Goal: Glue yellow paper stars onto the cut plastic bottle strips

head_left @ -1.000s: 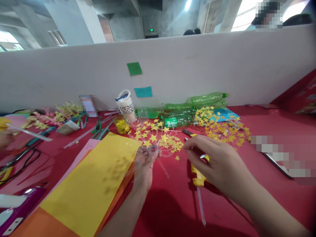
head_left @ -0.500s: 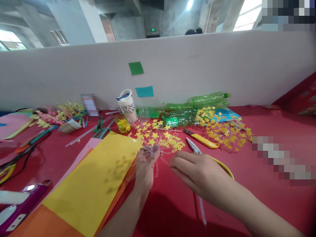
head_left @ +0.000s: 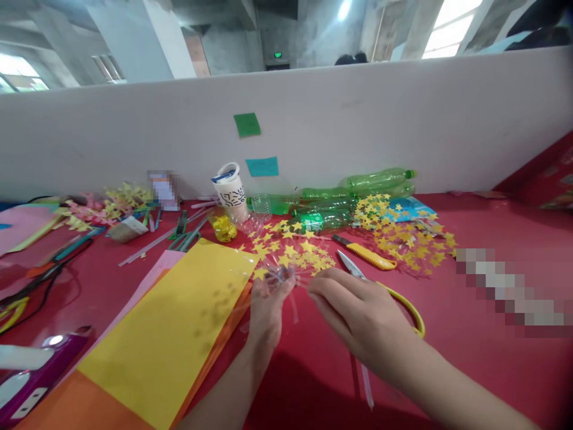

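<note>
In the middle of the red table, my left hand [head_left: 267, 310] is closed around the base of a clear plastic bottle piece [head_left: 281, 275] cut into thin strips. Yellow paper stars [head_left: 289, 251] sit at the strips' ends, fanning out beyond my fingers. To its right hovers my right hand [head_left: 353, 304], fingers pressed together; whatever is in the pinch is hidden. Scissors with a yellow handle [head_left: 407, 301] lie partly behind that hand. A translucent strip [head_left: 367, 385] shows below it. A second spray of yellow stars [head_left: 414, 245] rests farther right.
A yellow utility knife [head_left: 371, 255] lies past the scissors. Green plastic bottles [head_left: 378, 179] and a white paper cup [head_left: 230, 194] stand or lie near the white partition [head_left: 179, 131]. Yellow paper [head_left: 170, 322] covers the left side, beside a purple device [head_left: 49, 370].
My left hand has turned the star piece slightly, so its stars and strips have shifted to the right. My right hand has moved only a little.
</note>
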A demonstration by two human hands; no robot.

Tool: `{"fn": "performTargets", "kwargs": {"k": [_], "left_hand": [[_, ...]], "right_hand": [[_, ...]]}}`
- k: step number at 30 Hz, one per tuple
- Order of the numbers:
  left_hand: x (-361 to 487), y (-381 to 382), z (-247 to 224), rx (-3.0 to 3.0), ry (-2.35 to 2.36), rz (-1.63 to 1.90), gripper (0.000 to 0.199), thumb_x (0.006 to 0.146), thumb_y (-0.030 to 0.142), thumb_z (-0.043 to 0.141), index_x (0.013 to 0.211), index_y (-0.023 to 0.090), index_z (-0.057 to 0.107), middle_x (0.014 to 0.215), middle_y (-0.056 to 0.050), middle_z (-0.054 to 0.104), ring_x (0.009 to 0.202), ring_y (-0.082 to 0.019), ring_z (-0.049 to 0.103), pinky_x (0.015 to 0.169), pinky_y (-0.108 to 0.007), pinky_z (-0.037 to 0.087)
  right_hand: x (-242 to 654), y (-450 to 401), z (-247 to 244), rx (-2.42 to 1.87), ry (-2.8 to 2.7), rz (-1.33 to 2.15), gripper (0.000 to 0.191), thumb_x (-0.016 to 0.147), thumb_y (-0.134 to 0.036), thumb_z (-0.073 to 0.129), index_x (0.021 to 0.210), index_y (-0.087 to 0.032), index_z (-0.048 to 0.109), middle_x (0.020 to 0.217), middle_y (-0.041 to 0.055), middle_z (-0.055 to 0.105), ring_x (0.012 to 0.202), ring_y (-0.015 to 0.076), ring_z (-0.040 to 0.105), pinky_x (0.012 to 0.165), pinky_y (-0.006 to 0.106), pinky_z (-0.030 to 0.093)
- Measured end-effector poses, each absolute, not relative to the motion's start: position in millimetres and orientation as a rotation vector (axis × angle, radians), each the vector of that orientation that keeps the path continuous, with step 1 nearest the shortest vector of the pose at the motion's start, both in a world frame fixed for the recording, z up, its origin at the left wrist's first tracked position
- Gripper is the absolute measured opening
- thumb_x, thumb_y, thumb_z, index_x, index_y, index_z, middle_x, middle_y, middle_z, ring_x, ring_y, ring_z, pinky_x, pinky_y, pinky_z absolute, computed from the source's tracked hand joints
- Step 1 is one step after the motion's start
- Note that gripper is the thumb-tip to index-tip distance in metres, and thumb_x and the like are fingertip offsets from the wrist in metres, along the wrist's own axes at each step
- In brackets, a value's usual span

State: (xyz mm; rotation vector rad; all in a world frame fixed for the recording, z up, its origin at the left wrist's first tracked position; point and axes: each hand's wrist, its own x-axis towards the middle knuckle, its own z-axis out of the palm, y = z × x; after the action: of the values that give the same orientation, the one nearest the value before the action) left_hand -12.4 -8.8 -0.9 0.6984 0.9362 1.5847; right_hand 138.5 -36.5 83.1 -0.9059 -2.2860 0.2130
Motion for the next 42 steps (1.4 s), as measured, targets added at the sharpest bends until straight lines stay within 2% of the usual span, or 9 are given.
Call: {"fn": "performTargets", "kwargs": {"k": [2,4,9,13,22,27,30,38,42], "left_hand": [[-13.2,-9.2,1.6,0.681,0.944,1.596,0.026,0.064,0.022,0.077,0.08,0.023,0.056,0.07,0.004,0.062,0.066,-0.013,0.06,0.071,-0.027,0.046],[-13.6,-9.2,1.7,0.661,0.95,1.6,0.026,0.064,0.023,0.077,0.08,0.024,0.056,0.069,0.004,0.062,0.067,-0.013,0.061,0.072,-0.027,0.046],[-14.1,-8.4,-0.9,0.702,0.934,1.573,0.028,0.065,0.02,0.074,0.083,0.022,0.054,0.077,0.002,0.065,0.072,-0.014,0.063,0.076,-0.029,0.046],[-14.4,-8.7,1.1,0.672,0.956,1.578,0.029,0.062,0.021,0.075,0.081,0.019,0.053,0.073,0.003,0.063,0.068,-0.012,0.062,0.073,-0.027,0.047],[-14.5,-6.9,-1.4,0.732,0.915,1.597,0.027,0.065,0.021,0.075,0.083,0.023,0.055,0.076,0.001,0.064,0.075,-0.016,0.063,0.074,-0.029,0.046],[-15.0,-6.4,-1.7,0.74,0.91,1.611,0.026,0.064,0.021,0.076,0.08,0.023,0.055,0.073,0.003,0.063,0.071,-0.015,0.062,0.071,-0.027,0.046],[-15.3,-6.6,-1.2,0.759,0.934,1.605,0.025,0.067,0.022,0.074,0.082,0.022,0.054,0.071,0.003,0.061,0.067,-0.013,0.059,0.069,-0.026,0.046],[-15.3,-7.1,-1.7,0.773,0.91,1.602,0.025,0.067,0.02,0.073,0.082,0.02,0.053,0.071,0.004,0.057,0.068,-0.011,0.057,0.071,-0.025,0.045],[-16.9,-7.3,-4.3,0.793,0.907,1.581,0.023,0.07,0.022,0.071,0.085,0.02,0.054,0.077,0.002,0.061,0.072,-0.013,0.06,0.076,-0.027,0.045]], "right_hand": [[135.6,-36.4,83.2,-0.832,-2.243,0.29,0.021,0.09,-0.006,0.04,0.098,-0.016,0.057,0.109,0.0101,0.062,0.095,0.0171,0.061,0.079,0.028,0.051],[133.0,-35.9,82.1,-0.788,-2.191,0.387,0.02,0.091,-0.008,0.041,0.099,-0.017,0.057,0.112,0.0092,0.062,0.099,0.0162,0.061,0.082,0.028,0.051],[129.4,-34.1,77.2,-0.894,-2.017,0.535,0.017,0.089,-0.014,0.048,0.103,-0.021,0.056,0.09,0.0028,0.068,0.078,0.0125,0.065,0.069,0.023,0.052],[128.9,-34.2,76.7,-0.939,-1.99,0.512,0.014,0.088,-0.014,0.052,0.098,-0.021,0.059,0.084,-0.0003,0.069,0.075,0.01,0.065,0.069,0.019,0.051],[131.6,-33.4,78.2,-0.881,-2.034,0.454,0.02,0.09,-0.014,0.048,0.101,-0.022,0.064,0.089,0.003,0.069,0.077,0.0127,0.066,0.068,0.024,0.052],[130.1,-32.9,80.8,-0.799,-2.057,0.458,0.019,0.091,-0.01,0.044,0.095,-0.019,0.061,0.1,0.0071,0.068,0.091,0.0134,0.065,0.078,0.025,0.053],[129.0,-34.4,80.7,-0.782,-2.082,0.418,0.018,0.089,-0.007,0.043,0.09,-0.016,0.059,0.096,0.0086,0.068,0.087,0.0148,0.065,0.076,0.026,0.053],[129.3,-36.3,80.7,-0.909,-2.099,0.557,0.013,0.09,-0.013,0.046,0.097,-0.02,0.055,0.095,0.0035,0.065,0.085,0.0137,0.062,0.075,0.025,0.048],[129.3,-36.5,80.9,-0.964,-2.077,0.57,0.014,0.09,-0.013,0.047,0.099,-0.02,0.055,0.088,0.0006,0.065,0.079,0.0118,0.061,0.069,0.022,0.046]]}}
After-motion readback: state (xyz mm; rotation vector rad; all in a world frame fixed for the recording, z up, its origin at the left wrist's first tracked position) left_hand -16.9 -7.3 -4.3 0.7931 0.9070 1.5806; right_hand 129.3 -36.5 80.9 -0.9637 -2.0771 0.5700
